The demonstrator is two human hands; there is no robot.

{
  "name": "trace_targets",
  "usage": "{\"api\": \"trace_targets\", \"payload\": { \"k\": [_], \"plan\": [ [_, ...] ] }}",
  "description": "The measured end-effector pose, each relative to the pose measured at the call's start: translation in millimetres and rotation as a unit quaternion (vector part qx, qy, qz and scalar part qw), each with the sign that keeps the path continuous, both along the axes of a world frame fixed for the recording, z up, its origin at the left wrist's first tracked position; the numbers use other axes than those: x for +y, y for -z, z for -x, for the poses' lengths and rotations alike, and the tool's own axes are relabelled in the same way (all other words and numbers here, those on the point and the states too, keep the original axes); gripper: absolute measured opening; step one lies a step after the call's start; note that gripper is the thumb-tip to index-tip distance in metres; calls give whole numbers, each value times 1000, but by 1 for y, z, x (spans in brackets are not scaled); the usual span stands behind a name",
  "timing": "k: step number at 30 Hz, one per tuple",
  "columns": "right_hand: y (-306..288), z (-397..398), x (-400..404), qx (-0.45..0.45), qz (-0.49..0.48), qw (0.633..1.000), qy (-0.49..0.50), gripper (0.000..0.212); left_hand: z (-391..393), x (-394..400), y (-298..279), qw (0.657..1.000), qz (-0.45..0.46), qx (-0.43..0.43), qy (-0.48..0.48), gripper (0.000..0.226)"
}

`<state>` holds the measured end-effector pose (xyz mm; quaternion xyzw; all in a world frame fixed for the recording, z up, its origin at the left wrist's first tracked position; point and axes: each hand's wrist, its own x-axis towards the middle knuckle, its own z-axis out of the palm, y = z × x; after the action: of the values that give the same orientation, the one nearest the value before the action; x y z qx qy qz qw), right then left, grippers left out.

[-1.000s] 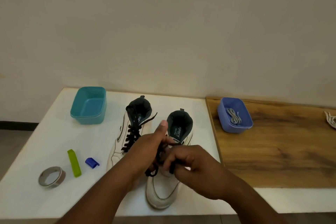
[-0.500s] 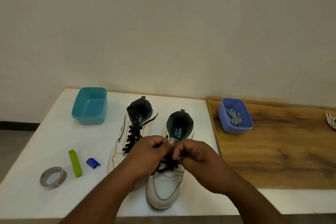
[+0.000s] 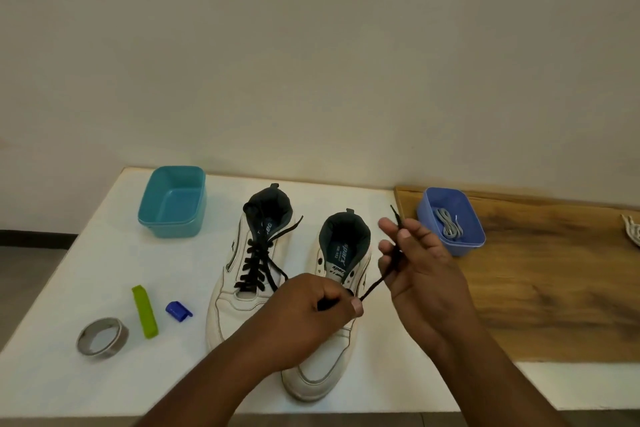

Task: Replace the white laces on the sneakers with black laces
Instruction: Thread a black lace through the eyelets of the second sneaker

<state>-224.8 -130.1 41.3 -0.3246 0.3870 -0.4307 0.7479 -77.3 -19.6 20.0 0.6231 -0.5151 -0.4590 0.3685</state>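
We note the right hand (image 3: 420, 267) now drawn away from the right sneaker (image 3: 332, 291), pinching the black lace (image 3: 375, 282) near its tip; half a second ago both hands met over the eyelets. The left hand (image 3: 311, 312) grips the lace's lower run just over the sneaker's vamp. We judge one crossing pulled taut, upper eyelets left. The flat woven cord is stretched straight; the upper is smooth white leather-like. Left of it stands the left sneaker (image 3: 242, 274), already black-laced. Right of it, a blue plastic tub (image 3: 476, 239) holds a pale lace (image 3: 448, 227).
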Motion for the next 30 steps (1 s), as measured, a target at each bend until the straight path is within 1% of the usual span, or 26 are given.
{"api": "trace_targets", "payload": {
  "k": [3,6,9,11,12,14,16,17,19,22,23,25,28,29,30],
  "plan": [
    [4,4,-5,21,-15,999,20,22,-4,-1,-3,999,-14,14,-27,24],
    [7,4,-7,46,-11,999,0,24,-11,-1,1,998,-38,24,-36,26],
    [8,4,-4,106,34,994,-13,20,-11,2,5,998,-63,12,-6,25],
    [6,3,2,174,95,980,-24,18,-10,2,6,998,-64,5,-7,22],
    [6,2,5,216,142,965,-30,18,-11,1,7,998,-56,-2,-32,21],
    [9,-1,10,292,245,923,-52,17,-14,-3,12,990,-33,-23,-136,16],
    [14,-5,14,336,319,883,-82,15,-20,-7,14,972,-21,-59,-228,4],
    [18,-7,16,349,341,868,-94,14,-22,-7,16,967,-24,-68,-246,3],
    [28,-10,17,392,378,831,-116,12,-22,-7,21,966,-40,-64,-247,12],
    [43,-14,17,486,433,745,-145,11,-18,-8,30,969,-55,-71,-229,21],
    [47,-14,17,509,445,722,-145,11,-17,-9,33,970,-57,-76,-226,24],
    [51,-14,16,547,457,690,-127,11,-16,-11,35,969,-55,-87,-223,27],
    [53,-15,18,595,508,619,-68,5,-14,-12,35,968,-53,-116,-214,27],
    [54,-16,19,602,521,602,-57,2,-14,-12,35,968,-52,-126,-211,27],
    [56,-17,19,607,522,597,-60,1,-14,-12,35,968,-50,-133,-208,28]
  ]
}}
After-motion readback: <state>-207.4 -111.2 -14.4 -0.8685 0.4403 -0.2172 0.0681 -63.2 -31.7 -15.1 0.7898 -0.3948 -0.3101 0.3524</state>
